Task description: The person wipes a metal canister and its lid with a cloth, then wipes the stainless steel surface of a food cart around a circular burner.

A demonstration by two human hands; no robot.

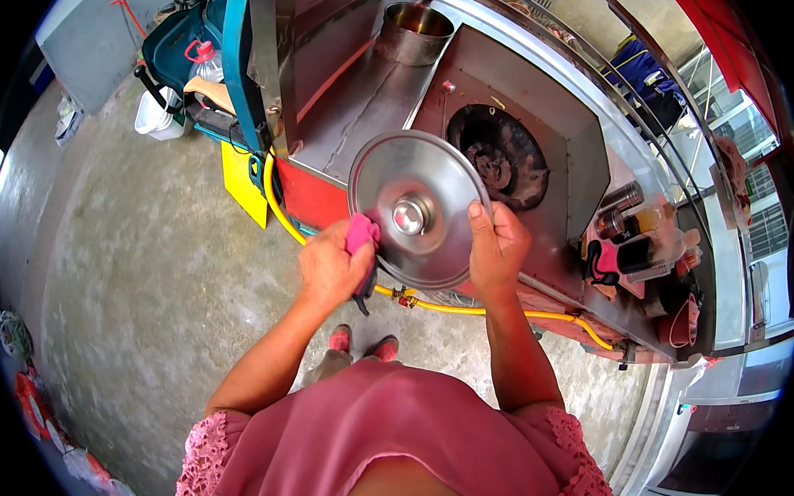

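A round stainless steel pot lid (387, 174) with a metal knob is held in front of me, over the near edge of a steel cooking counter. My right hand (500, 249) grips its right rim, thumb on the upper face. My left hand (333, 262) is closed around a pink and dark cloth (363, 234), which touches the lid's left edge. Beyond the lid lies a black burner bowl (497, 156) in a recessed metal basin, with a long-handled spoon (446, 97) beside it.
A steel pot (416, 39) stands at the counter's back left. Jars and containers (643, 252) crowd the right end. A yellow gas hose (461, 309) runs along the counter's front. At left are a teal scooter (234, 55) and a white bucket (160, 114).
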